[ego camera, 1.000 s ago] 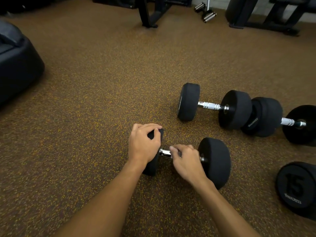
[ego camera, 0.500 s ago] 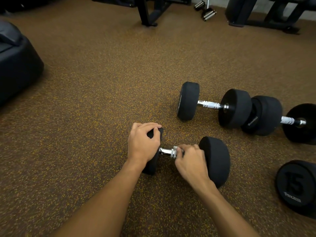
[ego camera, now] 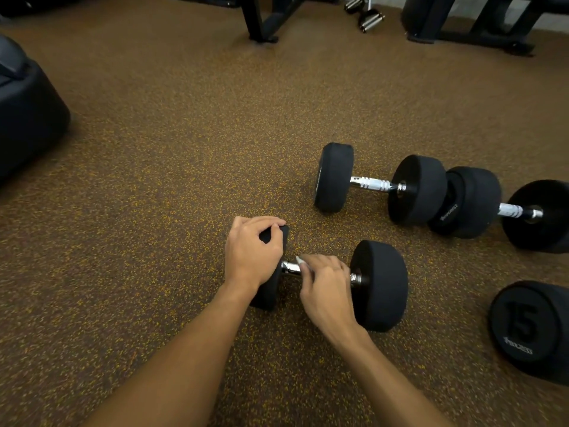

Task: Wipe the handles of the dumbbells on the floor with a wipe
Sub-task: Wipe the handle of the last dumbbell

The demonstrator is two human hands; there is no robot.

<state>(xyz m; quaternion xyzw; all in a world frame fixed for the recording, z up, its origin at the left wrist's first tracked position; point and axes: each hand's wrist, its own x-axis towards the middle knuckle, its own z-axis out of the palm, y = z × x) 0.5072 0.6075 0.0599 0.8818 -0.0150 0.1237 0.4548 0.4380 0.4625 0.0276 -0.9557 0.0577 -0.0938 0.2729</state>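
- Near dumbbell (ego camera: 380, 285) lies on the speckled brown floor (ego camera: 154, 211), low and centre in the head view, its bar running left to right.
- Left hand (ego camera: 254, 252) sits on top of its left head. Fingers (ego camera: 261, 221) are curled over the upper edge of the head, gripping it.
- Right hand (ego camera: 329, 291) is over the chrome handle (ego camera: 289, 268), its fingers curled down round the bar and closed tight.
- A white wipe (ego camera: 300, 261) peeks out at the right fingertips, held against the bar toward its left end. Most of it is hidden under the hand.
- A short stretch of bare chrome shows on either side of the right hand.
- Second dumbbell (ego camera: 374, 184) lies farther off to the right, handle uncovered.
- Third dumbbell (ego camera: 471, 201) is end to end with the second. Cannot tell whether the heads touch or just miss.
- Fourth dumbbell (ego camera: 529, 328), end face marked 15, is at the right edge, near the first but apart from it.
- Black padded shape (ego camera: 27, 118) at the left edge.
- Black machine frames (ego camera: 264, 20) and chrome grips (ego camera: 368, 18) along the far side.
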